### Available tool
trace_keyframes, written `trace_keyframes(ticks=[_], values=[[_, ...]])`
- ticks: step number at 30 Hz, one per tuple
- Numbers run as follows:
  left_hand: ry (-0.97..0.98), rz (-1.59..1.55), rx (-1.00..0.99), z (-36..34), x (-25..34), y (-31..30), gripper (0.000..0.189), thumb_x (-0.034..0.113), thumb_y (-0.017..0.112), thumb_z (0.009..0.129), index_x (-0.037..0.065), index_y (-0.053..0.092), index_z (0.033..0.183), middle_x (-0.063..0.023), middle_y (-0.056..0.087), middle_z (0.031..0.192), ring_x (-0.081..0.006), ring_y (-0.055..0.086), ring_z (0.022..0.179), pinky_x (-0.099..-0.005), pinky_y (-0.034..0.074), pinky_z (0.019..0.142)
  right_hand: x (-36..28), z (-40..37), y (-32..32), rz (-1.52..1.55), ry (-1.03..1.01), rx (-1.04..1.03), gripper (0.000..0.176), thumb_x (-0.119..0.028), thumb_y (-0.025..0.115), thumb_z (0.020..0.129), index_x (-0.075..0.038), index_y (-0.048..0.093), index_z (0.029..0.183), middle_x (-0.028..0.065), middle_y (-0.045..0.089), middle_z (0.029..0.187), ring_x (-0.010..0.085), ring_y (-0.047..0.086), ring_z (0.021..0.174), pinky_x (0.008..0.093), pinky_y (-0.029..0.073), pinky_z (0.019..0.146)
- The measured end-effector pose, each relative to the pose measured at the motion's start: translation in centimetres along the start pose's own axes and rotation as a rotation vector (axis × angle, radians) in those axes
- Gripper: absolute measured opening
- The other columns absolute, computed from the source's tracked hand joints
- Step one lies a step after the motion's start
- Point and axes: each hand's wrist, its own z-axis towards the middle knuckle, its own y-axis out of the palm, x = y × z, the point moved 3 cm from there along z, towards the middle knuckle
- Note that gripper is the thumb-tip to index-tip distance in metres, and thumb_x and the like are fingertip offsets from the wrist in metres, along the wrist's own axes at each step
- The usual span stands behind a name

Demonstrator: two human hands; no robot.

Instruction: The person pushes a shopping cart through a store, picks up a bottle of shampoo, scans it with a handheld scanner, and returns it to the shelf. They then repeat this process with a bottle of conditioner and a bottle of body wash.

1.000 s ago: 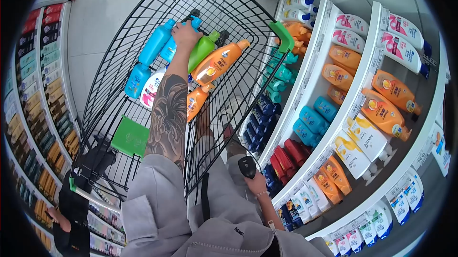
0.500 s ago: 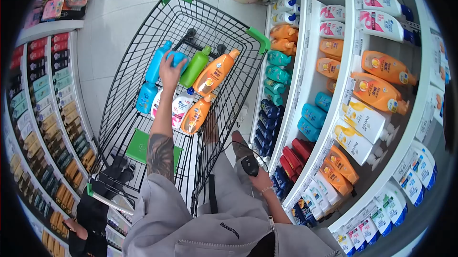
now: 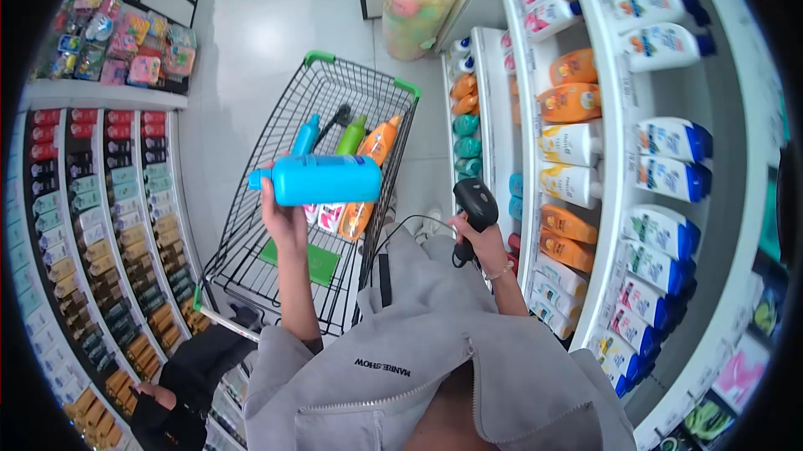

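Observation:
My left hand [image 3: 284, 221] is closed round a large blue shampoo bottle [image 3: 328, 181], held lying sideways above the cart with its cap to the left. My right hand [image 3: 483, 243] grips a black handheld scanner [image 3: 477, 202] with a thin cable, close to the shelves. Below the raised bottle, the shopping cart [image 3: 236, 229] of black wire with green corners holds another blue bottle [image 3: 306, 135], a green bottle [image 3: 351, 136], an orange bottle [image 3: 381, 141], white bottles [image 3: 329, 218] and a second orange bottle [image 3: 357, 218]. The raised bottle partly covers these.
Shelves [image 3: 527, 108] of shampoo bottles line the right side. Packed shelves [image 3: 109, 200] stand on the left under hanging toys [image 3: 142, 49]. A person's black sleeve [image 3: 196, 376] is at lower left, near the cart handle [image 3: 230, 325]. Pale floor [image 3: 251, 33] lies ahead.
My left hand has lifted the blue bottle out of the cart and closer to me, turning it sideways. My right hand has raised the scanner. The view has shifted.

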Motion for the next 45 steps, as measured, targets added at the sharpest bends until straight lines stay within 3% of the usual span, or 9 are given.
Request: trace_keyframes(ticks=[5, 10, 13, 16, 25, 38, 40, 43, 45], values=[[-0.291, -0.566, -0.088, -5.2, -1.6, 7.0, 0.038, 0.038, 0.044, 0.094, 0.005, 0.054, 0.113, -0.0187, 0.049, 0.126, -0.0307, 0.049, 0.114, -0.0463, 0.038, 0.099, -8.7, -5.8, 0.0, 0.232, -0.291, -0.183, 0.029, -0.009, 0.065, 0.083, -0.001, 0.057, 0.109, 0.0125, 0.059, 0.118, 0.0063, 0.053, 0.072, 0.0215, 0.046, 0.067], [-0.544, -0.752, -0.218, -7.1, -6.0, 12.4, 0.039, 0.039, 0.046, 0.092, 0.003, 0.057, 0.105, -0.0194, 0.055, 0.118, -0.0344, 0.051, 0.110, -0.0477, 0.041, 0.097, -8.2, -9.1, -0.8, 0.203, -0.486, -0.178, 0.042, -0.016, 0.075, 0.077, -0.003, 0.057, 0.112, 0.0064, 0.064, 0.098, 0.0077, 0.055, 0.071, 0.0243, 0.046, 0.065], [-0.635, -0.611, -0.211, -9.1, -7.4, 14.6, 0.048, 0.046, 0.045, 0.090, 0.003, 0.056, 0.107, -0.0192, 0.057, 0.113, -0.0356, 0.054, 0.105, -0.0478, 0.044, 0.093, -7.1, -10.3, -2.0, 0.097, -0.422, 0.035, 0.052, -0.022, 0.081, 0.071, -0.003, 0.056, 0.113, 0.0030, 0.059, 0.090, 0.0079, 0.054, 0.079, 0.0243, 0.046, 0.069], [-0.701, -0.617, -0.282, -11.2, -7.6, 17.2, 0.051, 0.049, 0.043, 0.090, 0.004, 0.053, 0.111, -0.0180, 0.057, 0.113, -0.0343, 0.054, 0.106, -0.0474, 0.045, 0.091, -5.9, -10.9, -3.0, 0.342, -0.438, 0.064, 0.052, -0.019, 0.081, 0.071, -0.001, 0.055, 0.112, 0.0016, 0.058, 0.092, 0.0084, 0.054, 0.082, 0.0247, 0.047, 0.071], [-0.851, -0.567, -0.559, -16.2, -7.6, 21.7, 0.078, 0.066, 0.043, 0.084, 0.003, 0.041, 0.129, -0.0169, 0.051, 0.120, -0.0323, 0.053, 0.106, -0.0443, 0.048, 0.088, -7.1, -13.3, -3.1, 0.228, -0.624, 0.169, 0.061, -0.022, 0.084, 0.065, -0.001, 0.054, 0.114, 0.0052, 0.061, 0.102, 0.0116, 0.056, 0.092, 0.0276, 0.047, 0.080], [-0.847, -0.553, -0.505, -14.4, -6.7, 20.5, 0.087, 0.070, 0.040, 0.082, -0.002, 0.038, 0.130, -0.0183, 0.051, 0.119, -0.0309, 0.056, 0.103, -0.0438, 0.049, 0.087, -6.3, -13.9, -3.9, 0.185, -0.407, 0.113, 0.045, -0.009, 0.079, 0.071, -0.003, 0.058, 0.111, 0.0043, 0.065, 0.098, 0.0102, 0.060, 0.086, 0.0274, 0.048, 0.078], [-0.843, -0.529, -0.718, -13.4, -7.1, 19.5, 0.089, 0.074, 0.034, 0.082, 0.001, 0.037, 0.132, -0.0192, 0.049, 0.123, -0.0322, 0.057, 0.103, -0.0460, 0.052, 0.082, -6.6, -14.2, -4.5, 0.173, -0.404, 0.075, 0.040, -0.010, 0.077, 0.073, -0.003, 0.060, 0.108, 0.0048, 0.066, 0.096, 0.0096, 0.060, 0.085, 0.0271, 0.048, 0.078], [-0.919, -0.567, -0.624, -13.3, -6.6, 19.2, 0.092, 0.075, 0.035, 0.080, 0.000, 0.035, 0.133, -0.0212, 0.048, 0.124, -0.0335, 0.057, 0.102, -0.0456, 0.052, 0.081, -9.7, -16.5, -5.6, 0.085, -0.182, 0.000, 0.035, -0.013, 0.077, 0.075, -0.002, 0.062, 0.104, 0.0056, 0.067, 0.094, 0.0097, 0.060, 0.084, 0.0271, 0.048, 0.077], [-0.826, -0.478, -0.653, -13.0, -6.0, 19.1, 0.092, 0.074, 0.037, 0.080, 0.000, 0.033, 0.135, -0.0221, 0.048, 0.124, -0.0335, 0.058, 0.101, -0.0446, 0.052, 0.081, -11.2, -17.0, -5.7, -0.174, -0.241, -0.216, 0.033, -0.015, 0.077, 0.074, -0.001, 0.063, 0.100, 0.0070, 0.067, 0.092, 0.0108, 0.061, 0.084, 0.0268, 0.048, 0.076]])
